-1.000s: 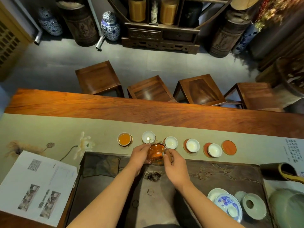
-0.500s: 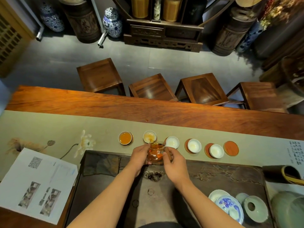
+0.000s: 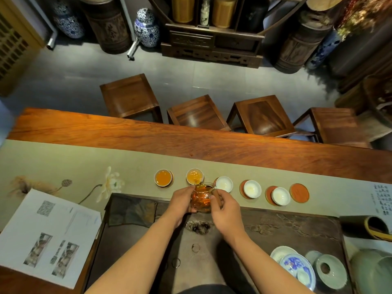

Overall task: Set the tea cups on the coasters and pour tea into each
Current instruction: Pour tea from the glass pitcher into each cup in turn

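A row of small white tea cups stands on round red coasters along the beige runner. The leftmost cup (image 3: 163,177) is full of amber tea. Into the second cup (image 3: 195,176) tea streams from a glass pitcher (image 3: 201,200), tilted toward it. My right hand (image 3: 223,211) grips the pitcher's handle and my left hand (image 3: 182,203) steadies its side. Three cups to the right are empty: the third cup (image 3: 224,183), the fourth cup (image 3: 252,188) and the fifth cup (image 3: 280,196). A bare red coaster (image 3: 299,193) ends the row.
A dark carved tea tray (image 3: 286,228) lies under my arms, with a dark cloth (image 3: 131,211) at its left. Blue-and-white dishes (image 3: 296,268) and a celadon lid (image 3: 329,270) sit at lower right. Printed papers (image 3: 48,234) lie at left. Wooden stools stand beyond the table.
The second cup has gone from empty white to amber as tea fills it. The pitcher and both hands have stayed at that cup.
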